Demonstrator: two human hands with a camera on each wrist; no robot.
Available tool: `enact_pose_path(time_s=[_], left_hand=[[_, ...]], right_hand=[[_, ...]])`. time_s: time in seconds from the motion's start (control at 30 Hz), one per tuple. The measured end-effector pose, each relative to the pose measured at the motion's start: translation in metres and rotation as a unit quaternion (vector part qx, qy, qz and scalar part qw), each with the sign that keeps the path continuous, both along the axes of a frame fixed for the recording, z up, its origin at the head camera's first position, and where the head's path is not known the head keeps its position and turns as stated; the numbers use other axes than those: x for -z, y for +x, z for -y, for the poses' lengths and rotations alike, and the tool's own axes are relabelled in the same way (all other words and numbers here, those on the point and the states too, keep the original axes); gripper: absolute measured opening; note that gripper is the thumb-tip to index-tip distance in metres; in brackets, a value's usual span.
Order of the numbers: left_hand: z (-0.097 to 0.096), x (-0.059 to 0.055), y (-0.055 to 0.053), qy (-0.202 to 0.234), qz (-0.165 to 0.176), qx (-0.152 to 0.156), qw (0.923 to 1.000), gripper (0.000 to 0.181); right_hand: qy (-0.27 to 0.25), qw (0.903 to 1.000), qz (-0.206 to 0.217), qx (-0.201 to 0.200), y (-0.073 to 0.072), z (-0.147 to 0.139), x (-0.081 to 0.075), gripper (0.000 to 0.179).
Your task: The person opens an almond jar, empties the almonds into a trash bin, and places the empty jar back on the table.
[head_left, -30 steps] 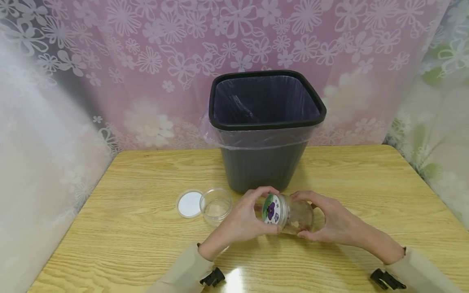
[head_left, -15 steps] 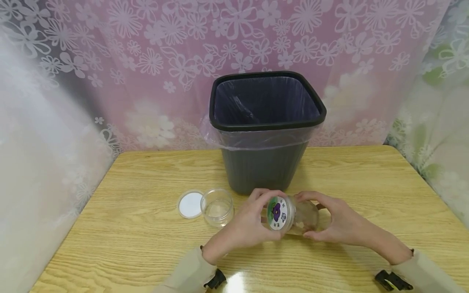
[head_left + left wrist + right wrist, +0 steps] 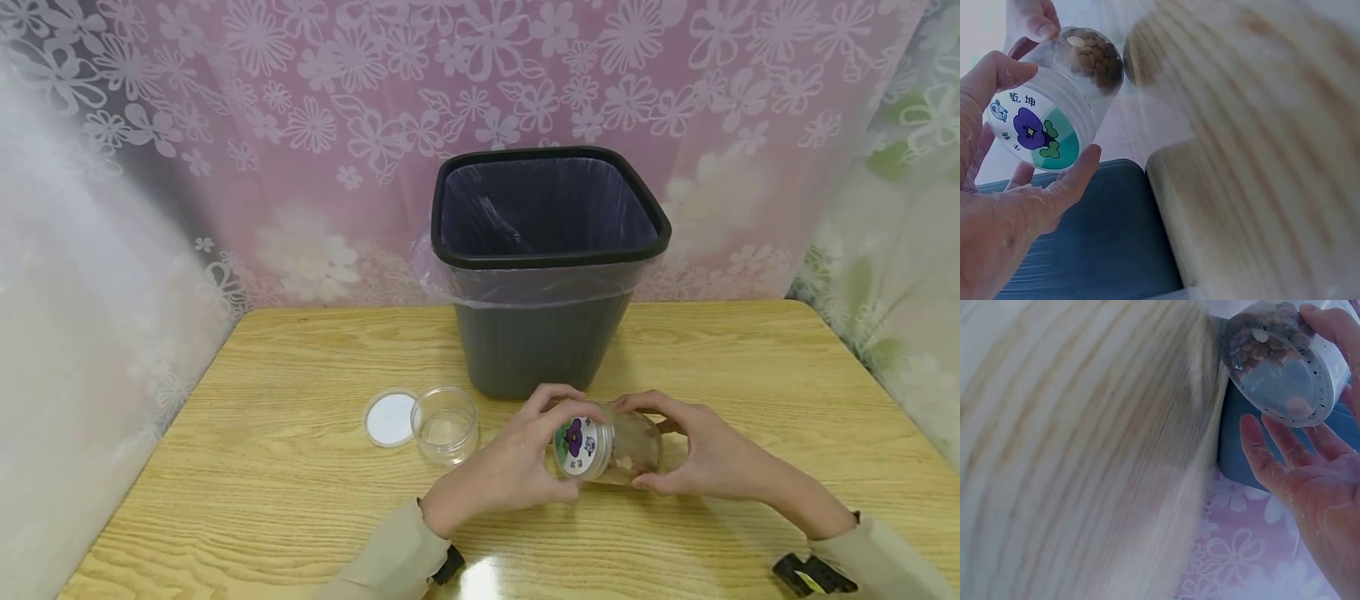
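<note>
A clear plastic jar (image 3: 637, 447) lies tipped on its side between my hands, its printed lid (image 3: 576, 446) facing left. The lid bears a purple flower with green leaves. Brown almond-like kernels (image 3: 1099, 59) show inside the jar in the left wrist view. My left hand (image 3: 517, 458) curls its fingers and thumb round the lid's rim. At the jar's base end, my right hand (image 3: 708, 450) grips the body between thumb and fingers. The right wrist view shows the round jar bottom (image 3: 1279, 381) with kernels behind it.
A dark bin (image 3: 543, 342) with a translucent liner stands just behind the hands. To the left are an open clear container (image 3: 447, 433) and a flat lid with a white disc (image 3: 390, 419). All of it is on a wood-grain table (image 3: 300, 500), backed by floral curtains (image 3: 337, 108).
Both hands and the jar have shifted slightly right. The lid's printed face has turned, and the left hand's fingers have changed position around it.
</note>
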State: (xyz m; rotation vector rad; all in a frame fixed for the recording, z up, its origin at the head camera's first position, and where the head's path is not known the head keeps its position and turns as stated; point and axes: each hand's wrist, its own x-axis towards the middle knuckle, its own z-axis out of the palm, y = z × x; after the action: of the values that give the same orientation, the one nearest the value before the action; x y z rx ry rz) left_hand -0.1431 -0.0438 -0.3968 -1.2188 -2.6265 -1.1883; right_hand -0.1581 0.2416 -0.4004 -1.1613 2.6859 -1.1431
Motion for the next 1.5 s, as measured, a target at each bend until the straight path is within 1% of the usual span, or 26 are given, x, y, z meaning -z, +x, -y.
enact_pose_path(time_s=[0.17,0.23,0.3,0.4,0.5,0.57,0.8,0.9,1.07,1.17,1.4,1.5], left_hand=[[-0.0001,-0.0002,-0.001,0.004,0.009,-0.002,0.9999,0.077],[0.0002,-0.0006,-0.0012,0.01,0.023,-0.001,0.9997,0.077],[0.0005,-0.0008,-0.0014,0.019,0.047,-0.002,0.9987,0.078],[0.0004,-0.0013,-0.001,0.037,0.092,-0.006,0.995,0.08],[0.0,-0.0023,-0.0001,0.046,0.125,-0.017,0.9909,0.081],[-0.0001,-0.0033,0.0007,0.048,0.14,-0.025,0.9887,0.081],[-0.0006,-0.0057,0.0025,0.045,0.16,-0.055,0.9845,0.08],[-0.0012,-0.0057,0.0028,0.052,0.174,-0.064,0.9813,0.078],[-0.002,-0.0062,0.0038,0.05,0.186,-0.074,0.9786,0.077],[-0.002,-0.0065,0.0045,0.051,0.187,-0.07,0.9786,0.078],[-0.001,-0.0035,0.0031,0.051,0.145,-0.033,0.9875,0.082],[-0.0005,-0.0026,0.0023,0.054,0.143,-0.021,0.9881,0.083]], right_hand=[[0.002,0.9999,-0.007,0.008,0.0001,0.0,0.0013,0.078],[0.003,0.9999,-0.01,0.01,0.0001,0.0001,0.0014,0.078],[0.005,0.9998,-0.012,0.013,0.0001,0.0004,0.0013,0.078],[0.008,0.9997,-0.014,0.017,0.0002,0.0012,0.0009,0.078],[0.009,0.9997,-0.012,0.019,0.0005,0.002,0.0006,0.077],[0.011,0.9997,-0.011,0.02,0.0009,0.0025,0.0005,0.077],[0.016,0.9995,-0.014,0.024,0.0014,0.0035,0.0,0.078],[0.018,0.9993,-0.018,0.026,0.0011,0.0037,-0.0002,0.078],[0.02,0.9992,-0.019,0.028,0.001,0.0038,-0.0005,0.078],[0.017,0.9993,-0.016,0.027,0.001,0.0035,-0.0006,0.078],[0.006,0.9996,-0.009,0.025,0.0017,0.0026,0.0011,0.077],[0.002,0.9997,-0.009,0.024,0.0021,0.0027,0.0021,0.078]])
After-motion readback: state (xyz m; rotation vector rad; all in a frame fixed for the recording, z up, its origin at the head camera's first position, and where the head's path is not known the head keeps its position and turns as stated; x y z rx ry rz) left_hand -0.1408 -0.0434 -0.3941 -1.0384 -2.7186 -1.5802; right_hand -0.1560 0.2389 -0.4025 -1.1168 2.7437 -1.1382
